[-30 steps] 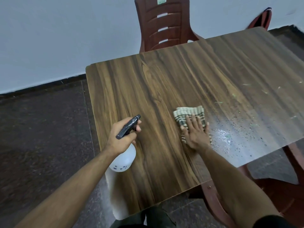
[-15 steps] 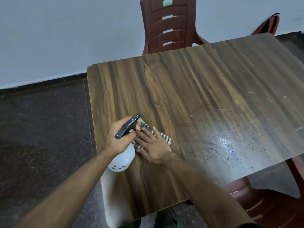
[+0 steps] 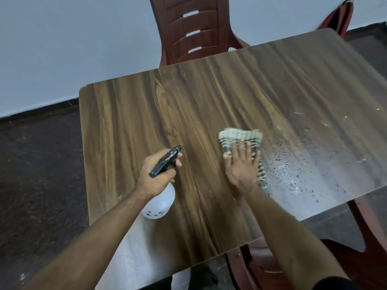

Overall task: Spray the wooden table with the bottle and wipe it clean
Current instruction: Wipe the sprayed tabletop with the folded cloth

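Wiping part-done: right hand [image 3: 240, 166] flat on cloth [image 3: 240, 138], droplets on bench [image 3: 129, 126] beyond it unwiped; left hand [image 3: 156, 174] grips bottle [image 3: 159, 203].

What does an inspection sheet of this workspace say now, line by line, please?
Surface: brown wood-grain table, droplets and pale specks on its right part.
Job's things: white round spray bottle with black trigger head; folded striped green-and-cream cloth lying flat on the table.
Clutter: nothing seen.
Hands: left hand grips the bottle's neck; right hand presses flat on the cloth.
Cables: nothing seen.
Surroundings: dark red plastic slatted chair behind the table, another at lower right; pale wall, dark floor.
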